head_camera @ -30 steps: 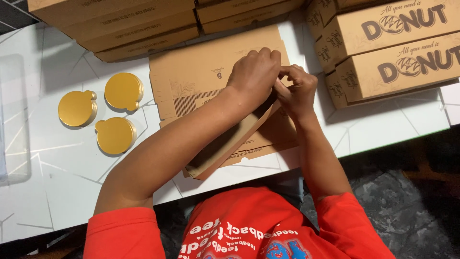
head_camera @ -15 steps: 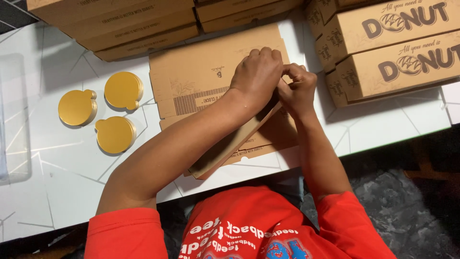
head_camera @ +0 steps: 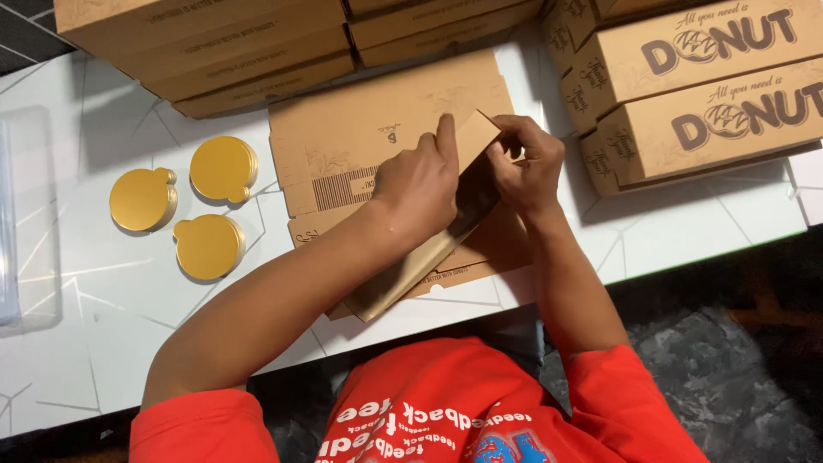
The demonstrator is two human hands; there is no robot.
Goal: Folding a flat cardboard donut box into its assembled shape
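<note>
- White tabletop (head_camera: 111, 343) with thin grey marbling lines fills the left and lower part of the view; beyond its near edge lies a dark mottled floor (head_camera: 729, 377).
- Both hands work on one flat cardboard blank (head_camera: 429, 249), a long narrow brown piece held just above the stack of unfolded box blanks (head_camera: 360, 146) at the table's middle.
- Its long axis runs diagonally: the near end points toward the lower left, close to the table edge, and the far end points up and to the right, where a folded flap rises between the hands.
- Left hand (head_camera: 420, 184) lies on top of the held piece, fingers together and curled, with the index finger stretched out along the flap's edge (pressing on it, as far as can be seen).
- Right hand (head_camera: 527, 167) grips the far end from the other side, fingers bent and pinched on the flap, thumb toward the left hand; the two hands are nearly touching.
- Three round gold cake boards (head_camera: 184, 210) with small tabs lie on the table to the left, well apart from the hands.
- Closed printed brown boxes (head_camera: 711, 94) are stacked at the right rear, and plain folded boxes (head_camera: 214, 43) are piled along the back left.
- A red shirt (head_camera: 463, 403) with white lettering shows at the bottom.
</note>
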